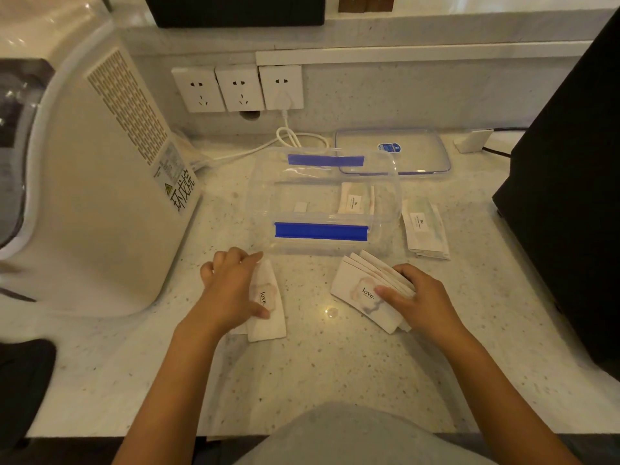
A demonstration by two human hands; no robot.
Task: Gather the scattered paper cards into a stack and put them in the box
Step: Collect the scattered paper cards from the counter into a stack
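A clear plastic box (258, 196) with blue clasps stands open on the speckled counter. One white card (354, 198) shows through its right side. My left hand (229, 290) rests on a small pile of curved white "love." cards (268, 313) in front of the box's left corner. My right hand (414, 297) presses on a fanned pile of the same cards (360, 292) in front of the box's right corner. Another pile of cards (424, 229) lies untouched to the right of the box.
The box's clear lid (412, 151) lies behind the box. A large white appliance (100, 196) stands at the left, a black object (570, 196) at the right. Wall sockets (238, 88) with a white cable (288, 135) are at the back.
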